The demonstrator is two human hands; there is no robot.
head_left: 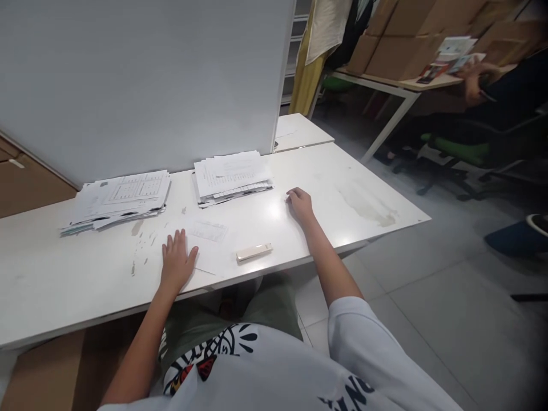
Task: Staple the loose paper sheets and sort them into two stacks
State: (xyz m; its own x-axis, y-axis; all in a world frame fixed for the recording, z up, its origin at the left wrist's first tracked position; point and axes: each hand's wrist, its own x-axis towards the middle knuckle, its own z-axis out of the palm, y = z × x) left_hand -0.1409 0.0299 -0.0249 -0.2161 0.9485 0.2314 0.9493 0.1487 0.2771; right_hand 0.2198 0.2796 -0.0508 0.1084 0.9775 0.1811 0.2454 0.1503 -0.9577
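My left hand (177, 262) lies flat and open on the white table (51, 274), its fingers spread, resting on the left part of a single sheet of paper (208, 233). My right hand (299, 204) rests further right on the tabletop with its fingers curled down; what is under the fingertips is too small to make out. Between my hands, near the front edge, lies a small beige stapler-like bar (254, 252). Behind them are two paper stacks, one at the left (120, 200) and one in the middle (232, 176).
A white partition panel (141, 80) stands along the table's back edge. To the right are tiled floor (428, 297), another desk (385, 85) with cardboard boxes, a green chair (462, 151), and a seated person's hand (475, 80) at the top right.
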